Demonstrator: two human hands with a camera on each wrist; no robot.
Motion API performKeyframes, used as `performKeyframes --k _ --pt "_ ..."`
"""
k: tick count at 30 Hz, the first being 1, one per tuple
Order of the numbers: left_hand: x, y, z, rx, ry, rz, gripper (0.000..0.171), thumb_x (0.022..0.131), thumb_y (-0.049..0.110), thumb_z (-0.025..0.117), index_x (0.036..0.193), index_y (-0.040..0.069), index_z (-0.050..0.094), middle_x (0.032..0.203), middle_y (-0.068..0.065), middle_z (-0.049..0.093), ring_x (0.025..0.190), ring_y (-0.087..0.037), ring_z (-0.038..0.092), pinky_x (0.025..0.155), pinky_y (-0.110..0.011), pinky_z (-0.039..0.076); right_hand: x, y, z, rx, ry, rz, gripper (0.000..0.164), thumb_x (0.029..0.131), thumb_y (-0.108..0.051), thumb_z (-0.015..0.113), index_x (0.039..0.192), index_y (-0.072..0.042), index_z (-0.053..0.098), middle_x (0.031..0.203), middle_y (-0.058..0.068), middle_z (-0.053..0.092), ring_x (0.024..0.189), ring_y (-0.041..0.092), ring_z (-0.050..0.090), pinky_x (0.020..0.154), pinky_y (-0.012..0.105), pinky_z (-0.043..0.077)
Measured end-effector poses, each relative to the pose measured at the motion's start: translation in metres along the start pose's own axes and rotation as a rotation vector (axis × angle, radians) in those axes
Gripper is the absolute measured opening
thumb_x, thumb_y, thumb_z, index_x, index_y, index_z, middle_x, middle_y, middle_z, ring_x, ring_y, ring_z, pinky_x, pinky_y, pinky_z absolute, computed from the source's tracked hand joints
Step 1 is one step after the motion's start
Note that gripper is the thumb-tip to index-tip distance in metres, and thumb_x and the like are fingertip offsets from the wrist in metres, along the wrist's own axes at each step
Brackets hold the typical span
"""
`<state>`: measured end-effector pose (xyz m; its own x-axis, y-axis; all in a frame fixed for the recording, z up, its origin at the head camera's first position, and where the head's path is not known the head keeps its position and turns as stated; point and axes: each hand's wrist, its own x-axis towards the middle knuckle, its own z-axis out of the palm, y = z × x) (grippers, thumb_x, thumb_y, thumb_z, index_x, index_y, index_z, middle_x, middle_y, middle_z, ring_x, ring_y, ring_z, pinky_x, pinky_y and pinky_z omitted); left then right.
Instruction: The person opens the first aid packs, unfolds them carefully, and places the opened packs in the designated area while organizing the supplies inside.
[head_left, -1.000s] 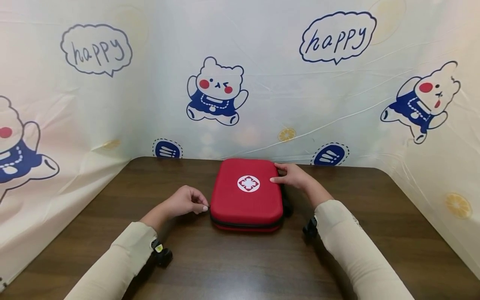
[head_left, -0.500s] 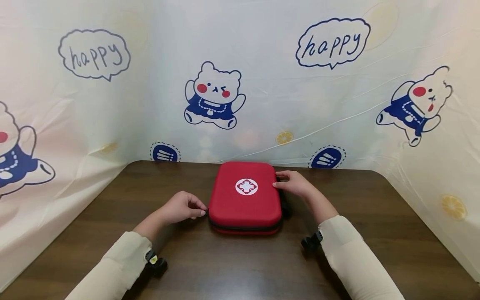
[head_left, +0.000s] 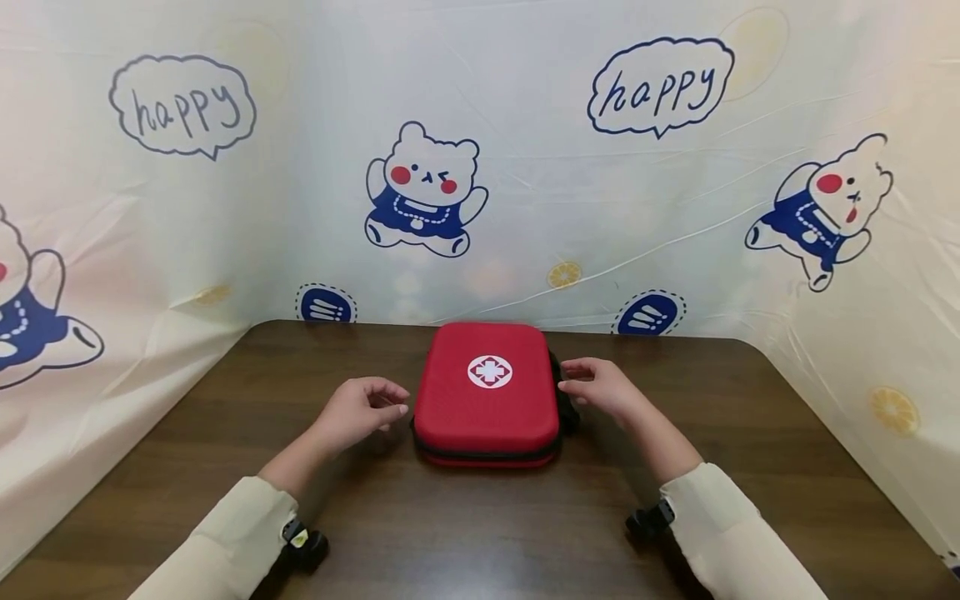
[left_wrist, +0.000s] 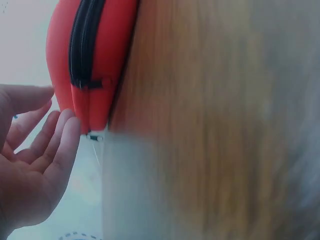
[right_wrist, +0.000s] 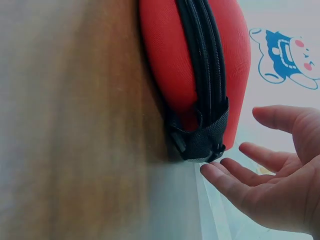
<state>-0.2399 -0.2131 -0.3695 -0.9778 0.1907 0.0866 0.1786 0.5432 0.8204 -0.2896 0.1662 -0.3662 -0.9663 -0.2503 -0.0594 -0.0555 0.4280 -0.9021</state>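
Observation:
A red first-aid case point(head_left: 487, 417) with a white cross emblem point(head_left: 490, 372) lies closed on the table. Black zipper tape point(left_wrist: 85, 45) runs round its side, and a zipper pull point(left_wrist: 97, 82) shows in the left wrist view. Just off the case's left side is my left hand point(head_left: 360, 412), fingers loosely bent and holding nothing. On the other side my right hand point(head_left: 603, 387) is relaxed, its fingertips close to the black carry handle point(right_wrist: 205, 140). Both thumbs stand apart from the fingers.
The brown wooden table point(head_left: 465, 533) extends round the case on all sides. Behind it hangs a pale curtain point(head_left: 540, 208) printed with bears and speech bubbles. Black wrist cameras point(head_left: 307, 550) sit below both sleeves.
The left fingers have loosened from a pinch at the case's left edge and opened. My right hand has come off the case's right edge, drawing back toward me and slightly right.

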Motion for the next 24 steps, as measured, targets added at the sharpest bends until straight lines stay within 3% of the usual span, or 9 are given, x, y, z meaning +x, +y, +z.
performKeyframes --k 6,10,18,24 --pt "-0.007 0.017 0.009 0.089 0.092 0.046 0.018 0.085 0.012 0.075 0.102 0.006 0.072 0.09 -0.003 0.069 0.078 -0.018 0.062 0.064 -0.03 0.055 -0.02 0.003 0.0 0.056 0.042 0.012 0.044 0.093 -0.006 0.062 0.131 0.011 0.051 0.13 0.029 0.055 0.109 0.031 0.06 0.089 0.043 0.053" --pt "-0.011 0.026 0.016 0.143 0.114 0.123 0.021 0.083 0.017 0.078 0.103 0.011 0.073 0.098 -0.004 0.068 0.088 -0.019 0.063 0.071 -0.032 0.053 -0.033 0.005 0.001 0.115 0.06 0.028 0.041 0.093 -0.003 0.061 0.129 0.014 0.05 0.126 0.03 0.054 0.108 0.032 0.061 0.088 0.045 0.053" --pt "-0.014 0.039 0.03 0.332 0.033 0.253 0.063 0.07 0.038 0.086 0.126 0.017 0.066 0.134 -0.011 0.053 0.121 -0.031 0.049 0.083 -0.044 0.055 -0.048 0.009 0.004 0.186 -0.011 0.096 0.064 0.087 -0.002 0.069 0.142 0.01 0.037 0.141 0.032 0.041 0.114 0.031 0.055 0.088 0.042 0.054" --pt "-0.013 0.044 0.041 0.423 -0.036 0.247 0.084 0.063 0.041 0.089 0.137 0.019 0.057 0.149 -0.014 0.039 0.13 -0.035 0.04 0.083 -0.048 0.055 -0.045 0.016 0.003 0.143 -0.141 0.087 0.074 0.084 -0.005 0.074 0.144 0.01 0.034 0.142 0.031 0.04 0.12 0.034 0.051 0.092 0.038 0.052"
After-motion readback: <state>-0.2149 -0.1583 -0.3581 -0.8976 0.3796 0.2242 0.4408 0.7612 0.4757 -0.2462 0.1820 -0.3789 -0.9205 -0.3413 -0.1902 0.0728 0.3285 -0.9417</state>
